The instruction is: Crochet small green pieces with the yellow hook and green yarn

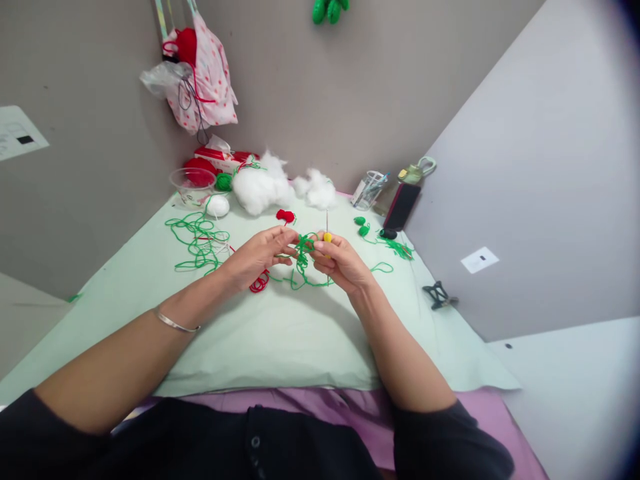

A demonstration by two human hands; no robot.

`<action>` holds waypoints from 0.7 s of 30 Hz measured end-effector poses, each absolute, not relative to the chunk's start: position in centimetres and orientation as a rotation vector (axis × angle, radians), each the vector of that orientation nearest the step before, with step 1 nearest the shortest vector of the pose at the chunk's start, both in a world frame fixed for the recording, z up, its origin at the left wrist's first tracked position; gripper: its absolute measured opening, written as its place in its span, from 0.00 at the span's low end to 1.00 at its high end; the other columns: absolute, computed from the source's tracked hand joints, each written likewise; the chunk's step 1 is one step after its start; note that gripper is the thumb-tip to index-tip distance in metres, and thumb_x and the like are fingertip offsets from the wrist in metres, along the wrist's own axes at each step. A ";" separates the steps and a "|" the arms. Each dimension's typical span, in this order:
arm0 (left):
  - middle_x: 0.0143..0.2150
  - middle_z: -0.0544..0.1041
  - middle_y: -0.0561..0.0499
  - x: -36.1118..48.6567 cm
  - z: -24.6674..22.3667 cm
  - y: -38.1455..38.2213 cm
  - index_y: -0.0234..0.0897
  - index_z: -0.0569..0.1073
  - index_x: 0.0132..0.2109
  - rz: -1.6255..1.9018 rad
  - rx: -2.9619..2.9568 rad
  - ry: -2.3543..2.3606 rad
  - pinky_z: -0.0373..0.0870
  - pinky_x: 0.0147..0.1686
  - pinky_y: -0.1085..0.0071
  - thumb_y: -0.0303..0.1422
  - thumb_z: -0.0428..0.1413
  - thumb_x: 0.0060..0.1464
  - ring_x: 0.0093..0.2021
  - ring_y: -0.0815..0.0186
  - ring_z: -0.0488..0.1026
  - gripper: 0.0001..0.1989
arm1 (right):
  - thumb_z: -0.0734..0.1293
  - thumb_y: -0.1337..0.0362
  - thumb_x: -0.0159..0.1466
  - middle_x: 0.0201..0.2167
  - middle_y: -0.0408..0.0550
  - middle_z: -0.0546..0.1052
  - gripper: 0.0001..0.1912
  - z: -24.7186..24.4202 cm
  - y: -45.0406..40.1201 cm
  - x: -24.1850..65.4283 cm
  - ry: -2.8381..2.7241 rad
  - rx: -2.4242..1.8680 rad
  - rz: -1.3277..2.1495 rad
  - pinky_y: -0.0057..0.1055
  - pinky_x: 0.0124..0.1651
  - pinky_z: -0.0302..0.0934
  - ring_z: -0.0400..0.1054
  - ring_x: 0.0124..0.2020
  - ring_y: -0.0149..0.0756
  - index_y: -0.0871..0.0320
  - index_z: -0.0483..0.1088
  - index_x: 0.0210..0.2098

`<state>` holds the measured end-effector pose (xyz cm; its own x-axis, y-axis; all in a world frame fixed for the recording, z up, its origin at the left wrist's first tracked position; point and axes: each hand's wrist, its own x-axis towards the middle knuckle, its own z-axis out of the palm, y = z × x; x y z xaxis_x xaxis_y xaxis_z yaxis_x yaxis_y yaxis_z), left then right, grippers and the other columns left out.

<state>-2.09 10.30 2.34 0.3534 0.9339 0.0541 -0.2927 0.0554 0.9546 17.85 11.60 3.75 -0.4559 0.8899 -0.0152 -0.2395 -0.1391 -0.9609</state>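
Note:
Between my two hands hangs a small tangle of green yarn [303, 252] above the pale green tabletop cloth. My left hand [267, 252] pinches its left side between thumb and fingers. With my right hand [340, 260] I grip a crochet hook [327, 237] with a yellow handle, its thin metal shaft pointing up; the fingertips also touch the yarn's right side. Loose green strands droop below the hands. A coil of red yarn [259, 282] lies under my left hand, and a small red crocheted piece [285, 216] is just beyond the hands.
Loose green yarn [197, 243] spreads at left near a clear plastic tub [194, 187] and a white ball [218, 206]. White stuffing [263, 185] sits at the back. Rightward are small green pieces [363, 230], a clear cup [370, 190], a phone [403, 207] and a bottle [411, 175].

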 end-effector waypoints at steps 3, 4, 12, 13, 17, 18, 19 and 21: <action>0.37 0.77 0.50 -2.2 2.3 10.2 0.37 0.79 0.38 1.072 1.149 0.737 0.71 0.42 0.68 0.44 0.70 0.50 0.38 0.65 0.74 0.16 | 0.80 0.57 0.52 0.17 0.29 0.55 0.17 3.7 11.6 17.8 -1.295 -0.816 1.710 0.25 0.23 0.33 0.39 0.19 0.20 0.58 0.71 0.30; 0.36 0.77 0.51 -2.2 2.4 10.2 0.37 0.79 0.37 1.085 1.147 0.744 0.70 0.41 0.68 0.41 0.71 0.49 0.36 0.66 0.73 0.14 | 0.80 0.57 0.52 0.17 0.29 0.55 0.16 3.6 11.6 17.8 -1.299 -0.816 1.706 0.25 0.23 0.34 0.39 0.19 0.20 0.58 0.72 0.31; 0.31 0.74 0.53 -2.1 2.7 10.2 0.38 0.76 0.32 1.183 1.118 0.802 0.69 0.40 0.67 0.36 0.68 0.47 0.33 0.67 0.71 0.09 | 0.78 0.57 0.53 0.27 0.37 0.72 0.16 3.7 11.3 17.9 -1.309 -0.751 1.700 0.23 0.22 0.37 0.43 0.19 0.18 0.57 0.69 0.32; 0.31 0.74 0.54 -2.1 2.7 10.2 0.38 0.76 0.32 1.187 1.120 0.804 0.69 0.40 0.66 0.36 0.68 0.48 0.33 0.67 0.71 0.09 | 0.78 0.56 0.54 0.28 0.37 0.74 0.17 3.8 11.3 17.9 -1.321 -0.761 1.705 0.23 0.22 0.37 0.42 0.18 0.17 0.57 0.69 0.32; 0.32 0.75 0.54 -2.1 2.6 10.2 0.39 0.75 0.34 1.200 1.162 0.819 0.69 0.39 0.68 0.38 0.67 0.49 0.33 0.67 0.72 0.11 | 0.79 0.53 0.55 0.20 0.35 0.70 0.19 3.9 11.4 18.1 -1.410 -0.862 1.708 0.24 0.21 0.33 0.43 0.17 0.18 0.58 0.72 0.34; 0.31 0.74 0.54 -2.1 2.6 10.2 0.40 0.75 0.34 1.188 1.185 0.824 0.68 0.36 0.68 0.39 0.68 0.49 0.31 0.67 0.71 0.11 | 0.80 0.52 0.55 0.19 0.35 0.68 0.19 3.9 11.5 18.2 -1.436 -0.890 1.696 0.24 0.21 0.33 0.44 0.17 0.19 0.59 0.73 0.33; 0.29 0.74 0.55 -2.1 2.6 10.1 0.40 0.76 0.34 1.170 1.214 0.830 0.66 0.33 0.69 0.39 0.68 0.49 0.29 0.68 0.69 0.12 | 0.80 0.52 0.55 0.17 0.34 0.66 0.19 3.8 11.6 18.2 -1.454 -0.910 1.680 0.24 0.21 0.35 0.45 0.18 0.20 0.59 0.73 0.32; 0.28 0.73 0.55 -2.0 2.5 9.9 0.40 0.77 0.35 1.124 1.275 0.841 0.61 0.27 0.70 0.42 0.68 0.51 0.25 0.69 0.64 0.12 | 0.79 0.50 0.55 0.14 0.32 0.61 0.20 3.6 11.7 18.3 -1.454 -0.921 1.648 0.24 0.22 0.38 0.46 0.18 0.22 0.59 0.74 0.31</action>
